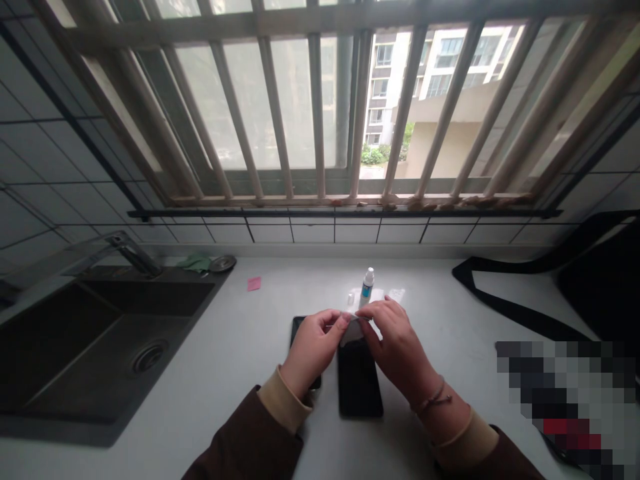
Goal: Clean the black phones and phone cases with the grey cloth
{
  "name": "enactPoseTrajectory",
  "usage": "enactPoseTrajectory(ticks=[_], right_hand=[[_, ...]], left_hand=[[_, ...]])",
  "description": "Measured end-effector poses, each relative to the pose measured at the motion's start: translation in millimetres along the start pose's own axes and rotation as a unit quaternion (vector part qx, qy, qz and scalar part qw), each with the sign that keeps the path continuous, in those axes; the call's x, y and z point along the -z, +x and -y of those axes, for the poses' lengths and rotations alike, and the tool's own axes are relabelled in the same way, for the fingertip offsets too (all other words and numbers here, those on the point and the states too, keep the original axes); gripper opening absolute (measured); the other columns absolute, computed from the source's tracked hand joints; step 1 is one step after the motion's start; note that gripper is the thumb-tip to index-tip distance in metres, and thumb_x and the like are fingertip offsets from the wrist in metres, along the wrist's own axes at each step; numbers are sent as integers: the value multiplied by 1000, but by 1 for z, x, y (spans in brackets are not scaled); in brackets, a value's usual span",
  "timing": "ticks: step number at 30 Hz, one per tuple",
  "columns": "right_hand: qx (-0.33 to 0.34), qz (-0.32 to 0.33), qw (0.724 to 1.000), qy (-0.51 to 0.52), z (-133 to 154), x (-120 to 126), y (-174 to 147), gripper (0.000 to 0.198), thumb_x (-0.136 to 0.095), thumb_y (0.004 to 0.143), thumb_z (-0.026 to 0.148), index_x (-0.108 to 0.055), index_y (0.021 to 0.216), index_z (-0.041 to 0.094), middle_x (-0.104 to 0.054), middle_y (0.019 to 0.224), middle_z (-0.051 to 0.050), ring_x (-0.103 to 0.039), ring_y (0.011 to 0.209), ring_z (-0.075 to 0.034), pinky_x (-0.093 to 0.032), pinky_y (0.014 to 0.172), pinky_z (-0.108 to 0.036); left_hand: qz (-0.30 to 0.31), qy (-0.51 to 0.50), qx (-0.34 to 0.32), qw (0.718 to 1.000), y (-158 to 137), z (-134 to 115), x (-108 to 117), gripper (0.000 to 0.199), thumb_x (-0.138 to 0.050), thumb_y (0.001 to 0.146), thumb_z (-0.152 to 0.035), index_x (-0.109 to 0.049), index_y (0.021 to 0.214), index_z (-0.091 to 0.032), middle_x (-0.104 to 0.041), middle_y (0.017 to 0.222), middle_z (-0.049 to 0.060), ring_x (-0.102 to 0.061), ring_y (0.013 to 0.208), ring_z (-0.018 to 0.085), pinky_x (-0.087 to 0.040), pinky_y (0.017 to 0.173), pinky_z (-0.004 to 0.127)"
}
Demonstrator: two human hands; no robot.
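My left hand (316, 343) and my right hand (395, 340) meet over the counter, each with thumb and fingers pinched on a small thin whitish sheet (353, 317). Its exact kind is too small to tell. Below them lies a black smartphone (360, 387), screen side up, its far end partly under the hands. A second dark flat object (297, 327) is mostly hidden by my left hand. Just beyond the fingers stands a small white bottle (368, 287) with a blue label. Beside it is a small clear cap (351, 299).
A dark sink (145, 400) with a faucet (133, 253) is at left; a green cloth (195, 263) and metal strainer (223, 264) lie behind it. A pink note (254, 284) rests on the counter (225, 380). At right are a black strap (493, 300) and a blurred-out area.
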State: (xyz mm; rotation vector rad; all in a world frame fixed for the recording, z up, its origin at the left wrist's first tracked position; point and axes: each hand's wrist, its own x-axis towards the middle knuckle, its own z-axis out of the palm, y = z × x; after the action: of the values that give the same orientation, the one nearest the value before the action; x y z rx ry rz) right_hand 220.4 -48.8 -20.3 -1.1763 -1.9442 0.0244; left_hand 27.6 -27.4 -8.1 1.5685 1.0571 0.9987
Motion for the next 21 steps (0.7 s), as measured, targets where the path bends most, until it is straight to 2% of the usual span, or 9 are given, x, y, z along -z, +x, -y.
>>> enactPoseTrajectory(ticks=[3, 7, 12, 16, 21], right_hand=[[-11, -13, 1000, 26, 2, 0, 0, 13, -55, 105, 19, -62, 114, 25, -72, 109, -7, -66, 108, -25, -45, 112, -50], [-83, -53, 991, 87, -2, -4, 0, 19, -61, 103, 28, -59, 121, 22, -67, 117, -11, -64, 112, -27, -53, 101, -45], [-169, -30, 969, 179, -2, -8, 0, 17, -66, 102, 38, -63, 112, 24, -66, 112, -9, -65, 108, -25, -58, 96, -44], [-163, -23, 961, 222, 1, -6, 1, 13, -65, 102, 37, -67, 103, 24, -65, 116, -8, -65, 112, -24, -59, 97, -43], [-185, -32, 944, 270, 2, -5, 2, 20, -62, 104, 40, -65, 93, 23, -65, 116, -9, -66, 112, -24, -62, 92, -39]], left_hand=[[-4, -9, 4, 1000, 1, -1, 3, 43, -64, 100, -53, -82, 96, -15, -78, 89, 6, -66, 85, 22, -50, 78, 30], [-63, -14, -14, 998, 0, -2, 5, 41, -64, 100, -53, -81, 92, -16, -75, 85, 4, -62, 80, 19, -47, 74, 27], [-71, 1, -44, 997, -4, -6, 5, 36, -66, 100, -50, -84, 103, -18, -79, 95, 7, -68, 89, 23, -51, 81, 29], [-57, 10, -52, 997, -5, -9, 5, 35, -66, 101, -49, -84, 105, -19, -78, 93, 6, -67, 87, 23, -51, 80, 29], [-73, -24, -21, 997, -3, -8, 5, 39, -65, 100, -51, -82, 93, -17, -75, 87, 4, -62, 80, 19, -47, 74, 27]])
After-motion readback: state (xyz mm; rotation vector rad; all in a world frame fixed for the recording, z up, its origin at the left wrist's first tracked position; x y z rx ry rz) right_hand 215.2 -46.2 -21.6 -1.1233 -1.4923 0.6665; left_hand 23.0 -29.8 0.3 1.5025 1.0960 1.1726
